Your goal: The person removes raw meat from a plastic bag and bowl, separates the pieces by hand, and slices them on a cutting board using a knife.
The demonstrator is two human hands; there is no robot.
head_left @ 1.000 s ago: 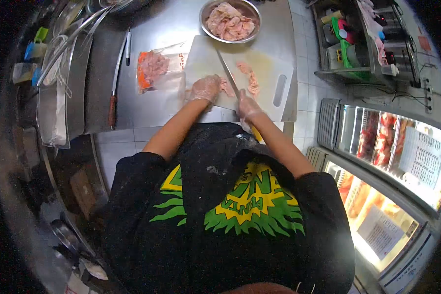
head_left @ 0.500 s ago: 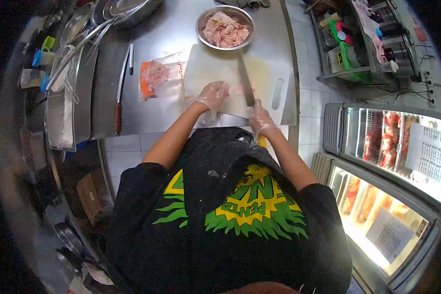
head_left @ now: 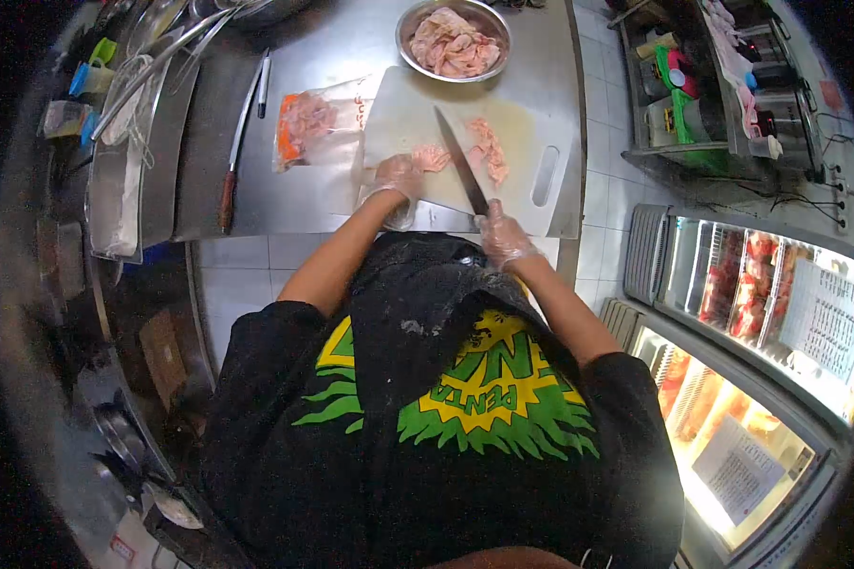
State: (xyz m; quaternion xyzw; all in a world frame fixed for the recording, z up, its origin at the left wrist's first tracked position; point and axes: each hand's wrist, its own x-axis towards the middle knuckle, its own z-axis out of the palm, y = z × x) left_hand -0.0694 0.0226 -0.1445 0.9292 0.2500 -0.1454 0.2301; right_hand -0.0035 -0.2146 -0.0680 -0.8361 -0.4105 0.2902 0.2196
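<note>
My right hand (head_left: 505,233), in a clear plastic glove, grips a long knife (head_left: 462,165) by its handle. The blade points away from me and leans left over the white cutting board (head_left: 403,104). My gloved left hand (head_left: 398,180) curls at the left end of a piece of raw chicken (head_left: 432,157); its fingertips are partly hidden. Cut strips of raw chicken (head_left: 490,150) lie just right of the blade. Behind the board stands a metal bowl (head_left: 403,52) heaped with pale raw chicken (head_left: 454,44).
A plastic bag of raw meat (head_left: 306,125) lies left of the board. Farther left are a long brown-handled tool (head_left: 228,194), a marker pen (head_left: 264,87) and a metal tray (head_left: 123,204) with a whisk. Lit display fridges (head_left: 745,427) stand at right.
My left hand has shifted left, and more chicken shows beside it. The knife tip has swung left, with cut strips now visible right of the blade. The camera view has shifted slightly.
</note>
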